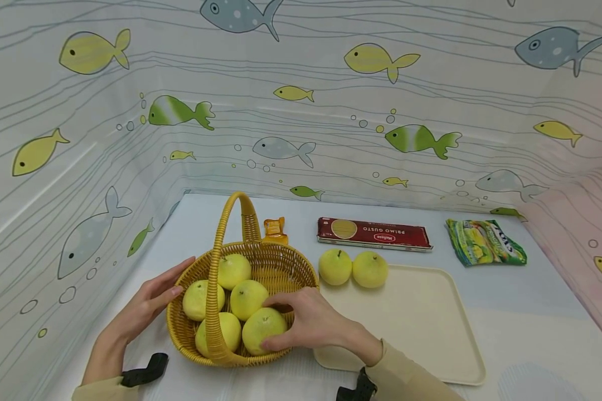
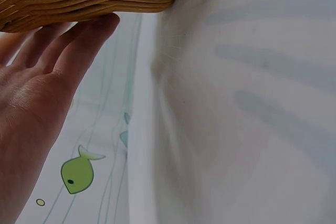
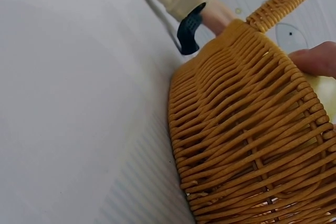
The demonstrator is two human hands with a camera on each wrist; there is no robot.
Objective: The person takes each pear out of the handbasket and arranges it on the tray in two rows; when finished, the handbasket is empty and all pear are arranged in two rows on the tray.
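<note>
A yellow wicker basket [image 1: 287, 268] with a tall handle holds several round yellow-green fruits with short stems. Inside its near right part, my right hand [image 1: 313, 320] grips one round fruit [image 1: 263, 329] between thumb and fingers. In the right wrist view the basket wall [image 3: 241, 129] hides most of that hand; only a digit and a bit of fruit [image 3: 324, 92] show past the rim. My left hand [image 1: 147, 301] rests on the basket's left side, thumb at the rim. The left wrist view shows its fairly straight fingers [image 2: 79, 51] touching the woven wall from outside.
Right of the basket lies a cream tray [image 1: 416, 317], with two more fruits [image 1: 353, 268] at its far left corner. Behind are a small orange packet [image 1: 275, 229], a long red biscuit pack [image 1: 373, 234] and a green-yellow bag [image 1: 485, 243]. Fish-print walls enclose the white table.
</note>
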